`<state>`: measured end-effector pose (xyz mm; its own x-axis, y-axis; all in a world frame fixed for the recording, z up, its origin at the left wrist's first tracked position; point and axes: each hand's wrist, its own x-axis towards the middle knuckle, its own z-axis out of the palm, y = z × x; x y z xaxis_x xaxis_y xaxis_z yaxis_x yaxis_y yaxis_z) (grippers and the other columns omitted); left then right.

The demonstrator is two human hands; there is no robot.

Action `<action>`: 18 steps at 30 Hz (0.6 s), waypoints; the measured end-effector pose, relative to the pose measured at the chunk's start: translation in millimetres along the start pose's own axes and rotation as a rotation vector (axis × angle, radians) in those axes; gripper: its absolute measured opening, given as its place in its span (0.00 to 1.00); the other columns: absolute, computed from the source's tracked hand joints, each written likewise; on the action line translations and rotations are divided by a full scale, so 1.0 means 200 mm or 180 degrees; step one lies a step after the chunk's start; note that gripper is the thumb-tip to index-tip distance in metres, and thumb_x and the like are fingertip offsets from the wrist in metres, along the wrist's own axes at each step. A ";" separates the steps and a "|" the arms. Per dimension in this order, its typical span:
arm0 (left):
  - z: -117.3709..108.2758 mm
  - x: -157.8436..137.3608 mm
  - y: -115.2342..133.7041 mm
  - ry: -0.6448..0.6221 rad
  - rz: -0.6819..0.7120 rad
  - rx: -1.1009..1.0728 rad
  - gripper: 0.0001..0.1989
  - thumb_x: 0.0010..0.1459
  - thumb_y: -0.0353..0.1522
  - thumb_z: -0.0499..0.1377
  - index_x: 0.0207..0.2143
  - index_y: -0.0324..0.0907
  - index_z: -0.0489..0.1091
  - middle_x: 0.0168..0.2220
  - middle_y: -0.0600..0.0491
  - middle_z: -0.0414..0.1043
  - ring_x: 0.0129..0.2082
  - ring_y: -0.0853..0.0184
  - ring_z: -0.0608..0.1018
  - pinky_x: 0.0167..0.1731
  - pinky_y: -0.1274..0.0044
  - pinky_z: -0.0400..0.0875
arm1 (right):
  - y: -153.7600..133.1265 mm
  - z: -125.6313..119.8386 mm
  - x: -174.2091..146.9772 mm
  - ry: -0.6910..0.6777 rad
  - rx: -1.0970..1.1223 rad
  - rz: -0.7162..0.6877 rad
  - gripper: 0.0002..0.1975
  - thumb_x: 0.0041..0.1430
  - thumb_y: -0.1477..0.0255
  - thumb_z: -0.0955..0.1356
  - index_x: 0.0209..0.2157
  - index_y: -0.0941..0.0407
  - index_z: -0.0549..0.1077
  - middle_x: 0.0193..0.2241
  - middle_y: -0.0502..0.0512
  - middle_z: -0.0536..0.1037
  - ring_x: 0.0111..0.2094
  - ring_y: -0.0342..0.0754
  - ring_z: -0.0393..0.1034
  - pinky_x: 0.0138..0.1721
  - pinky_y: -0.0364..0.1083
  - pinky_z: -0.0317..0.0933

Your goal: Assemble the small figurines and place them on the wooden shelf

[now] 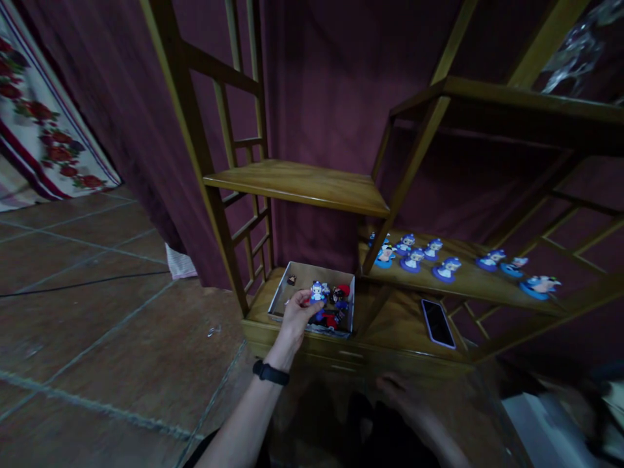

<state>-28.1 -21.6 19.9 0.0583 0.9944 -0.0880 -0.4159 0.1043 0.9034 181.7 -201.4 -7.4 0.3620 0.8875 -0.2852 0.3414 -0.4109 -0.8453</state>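
Note:
My left hand (297, 314), with a black band on the wrist, is closed on a small blue-and-white figurine (317, 292). It holds the figurine upright over an open cardboard box (280, 296). Inside the box lie several other small figures, among them a red and black one (337, 296) and a dark brown one (291, 280). Low and to the right, in front of the cabinet, my right hand (394, 388) is dim and blurred, so its fingers cannot be made out.
Several blue-and-white figurines (446, 268) stand on the right shelf (487, 286). Below them lies a phone (438, 323). A wooden shelf board (302, 184) juts out above the box. Glassware (570, 58) is at upper right, and a pale box (541, 426) at lower right.

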 end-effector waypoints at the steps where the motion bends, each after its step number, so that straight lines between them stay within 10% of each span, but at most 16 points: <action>1: 0.00 -0.01 0.00 0.0004 0.0023 0.0054 0.23 0.30 0.28 0.69 0.33 0.38 0.68 0.30 0.54 0.73 0.26 0.73 0.72 0.29 0.79 0.66 | -0.05 0.02 0.01 -0.0287 0.0156 -0.0198 0.09 0.55 0.65 0.65 0.32 0.54 0.74 0.32 0.53 0.74 0.34 0.49 0.69 0.36 0.47 0.65; 4: 0.02 -0.04 0.00 -0.0042 0.0077 0.0175 0.23 0.30 0.28 0.69 0.33 0.39 0.67 0.28 0.55 0.72 0.25 0.73 0.72 0.29 0.79 0.66 | -0.25 0.13 0.10 -0.0752 0.0809 -0.0980 0.10 0.53 0.63 0.65 0.33 0.51 0.74 0.32 0.52 0.75 0.35 0.50 0.68 0.37 0.47 0.63; 7: 0.03 -0.06 0.01 -0.0114 0.0083 0.0264 0.23 0.30 0.28 0.69 0.33 0.39 0.67 0.27 0.56 0.72 0.25 0.73 0.72 0.29 0.79 0.66 | -0.44 0.27 0.23 -0.0224 0.1160 -0.1260 0.13 0.47 0.62 0.68 0.36 0.51 0.74 0.34 0.52 0.76 0.36 0.49 0.68 0.41 0.48 0.61; 18: 0.08 -0.08 -0.01 -0.0335 0.0216 0.0631 0.19 0.31 0.26 0.67 0.30 0.40 0.66 0.26 0.56 0.71 0.24 0.72 0.71 0.27 0.80 0.65 | -0.50 0.45 0.44 -0.0424 0.2473 -0.0655 0.16 0.42 0.63 0.71 0.36 0.53 0.75 0.35 0.51 0.77 0.37 0.49 0.70 0.40 0.47 0.62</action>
<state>-13.2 -37.2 26.5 0.1349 0.9908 0.0108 -0.2364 0.0216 0.9714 101.5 -63.7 12.1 0.2348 0.9669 -0.1000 -0.3270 -0.0184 -0.9448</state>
